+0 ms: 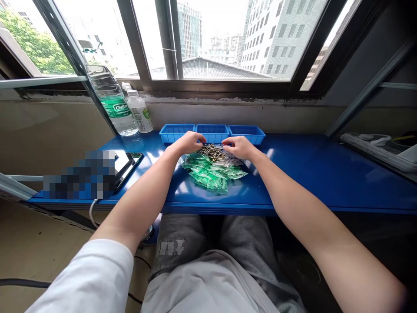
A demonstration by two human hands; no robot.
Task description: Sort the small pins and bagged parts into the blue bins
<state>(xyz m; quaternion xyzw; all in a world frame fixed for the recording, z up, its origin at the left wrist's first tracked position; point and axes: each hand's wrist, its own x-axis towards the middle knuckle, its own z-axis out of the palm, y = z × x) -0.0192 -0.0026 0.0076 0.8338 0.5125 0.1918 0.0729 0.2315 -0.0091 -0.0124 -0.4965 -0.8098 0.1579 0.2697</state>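
A heap of small brass-coloured screws (212, 152) lies on the blue tabletop, spread over clear plastic bags. In front of it are several small clear bags with green print (208, 174), overlapping one another. My left hand (190, 142) is at the heap's left edge, its fingers bent and thumb apart from them. Opposite it, my right hand (240, 148) reaches in from the right, fingers pointing at the screws and thumb a little below. Nothing shows between the fingers of either hand.
Behind the heap stand three blue bins, the left bin (177, 134), middle bin (212, 134) and right bin (246, 134). A large water bottle (114, 104) and a smaller white bottle (140, 112) stand at the back left. A dark-edged tablet-like device (128, 169) lies left.
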